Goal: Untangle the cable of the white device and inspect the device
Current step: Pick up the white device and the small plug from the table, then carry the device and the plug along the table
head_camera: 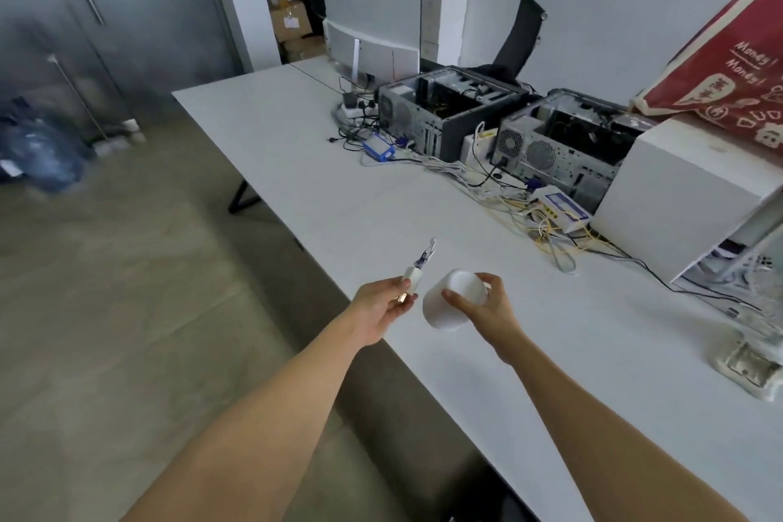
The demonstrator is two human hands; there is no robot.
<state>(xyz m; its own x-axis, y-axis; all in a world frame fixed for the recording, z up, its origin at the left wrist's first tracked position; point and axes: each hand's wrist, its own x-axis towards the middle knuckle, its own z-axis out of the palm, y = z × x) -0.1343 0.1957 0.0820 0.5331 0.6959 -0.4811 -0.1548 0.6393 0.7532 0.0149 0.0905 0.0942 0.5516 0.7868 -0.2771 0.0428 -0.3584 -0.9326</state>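
White table (296, 148) runs along a grey wall, with two open computer cases (445, 110) and tangled wires (529, 216) at its far edge; over the near edge the right hand (487, 305) clasps the white device (453, 301). Just beside it, the left hand (381, 305) pinches a small white plug (115, 276); its cable is too blurred to trace.

Both bare forearms stretched forward, wrists nearly level. Left hand (379, 309) turned palm-up, fingers curled, thumb and forefinger pinched in a grip on a small plug. Right hand (487, 305) just beside it, thumb in front, fingers wrapped behind, grip closed around a rounded white device. Hands near, not touching.
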